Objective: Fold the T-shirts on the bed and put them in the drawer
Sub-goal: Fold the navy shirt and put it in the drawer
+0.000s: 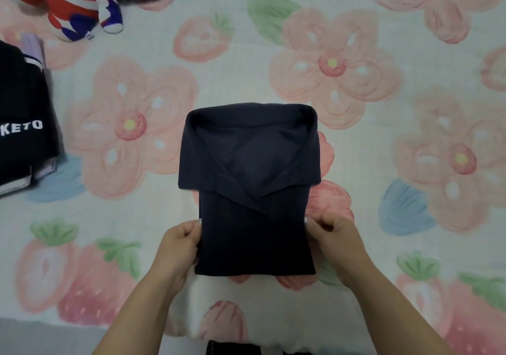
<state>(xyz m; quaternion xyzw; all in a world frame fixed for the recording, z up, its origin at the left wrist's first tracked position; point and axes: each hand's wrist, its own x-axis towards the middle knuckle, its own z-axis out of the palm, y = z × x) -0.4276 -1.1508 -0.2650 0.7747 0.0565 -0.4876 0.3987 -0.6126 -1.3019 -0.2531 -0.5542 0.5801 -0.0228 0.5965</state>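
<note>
At frame centre our left hand (178, 248) and right hand (334, 242) pinch the side edges of the part-folded navy T-shirt (252, 190); we judge folding unfinished, with drawer storage ahead.

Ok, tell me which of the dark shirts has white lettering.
The folded black shirt at the far left, showing KETO. The navy shirt in the middle, pinched at its sides by the left hand and right hand, is plain.

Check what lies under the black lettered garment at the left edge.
A lilac fabric edge peeks out beneath the black lettered garment, which lies on the bedspread. How much fabric lies underneath is covered.
</note>
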